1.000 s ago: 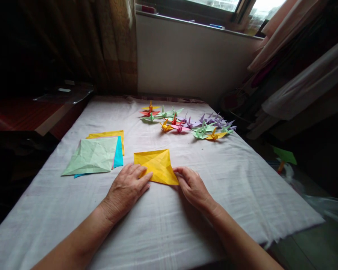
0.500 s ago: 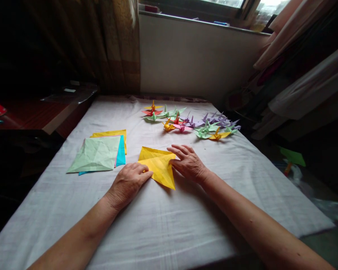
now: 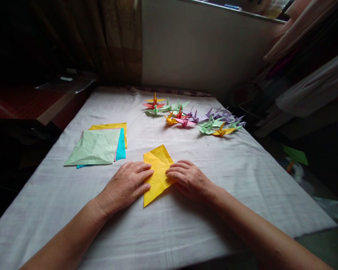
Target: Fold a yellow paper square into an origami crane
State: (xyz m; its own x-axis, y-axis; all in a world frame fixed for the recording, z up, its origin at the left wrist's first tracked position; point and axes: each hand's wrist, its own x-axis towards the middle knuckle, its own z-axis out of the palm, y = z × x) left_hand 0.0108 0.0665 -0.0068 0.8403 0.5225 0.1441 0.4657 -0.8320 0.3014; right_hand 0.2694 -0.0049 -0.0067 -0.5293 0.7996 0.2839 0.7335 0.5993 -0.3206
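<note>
A folded yellow paper lies on the white cloth of the table, its point toward me. My left hand lies flat on the paper's left edge, fingers stretched out. Pressing on the right side of the paper is my right hand, fingers extended and close together. Both hands hold the paper down against the table.
A stack of creased paper sheets, mint green on top with blue and yellow beneath, lies to the left. Several folded paper cranes in mixed colours sit at the far side. A dark wooden surface borders the table's left; curtains hang at right.
The yellow paper went from a wide flat square to a narrower folded shape. My right hand moved from its near corner up over it, then back down onto its right side.
</note>
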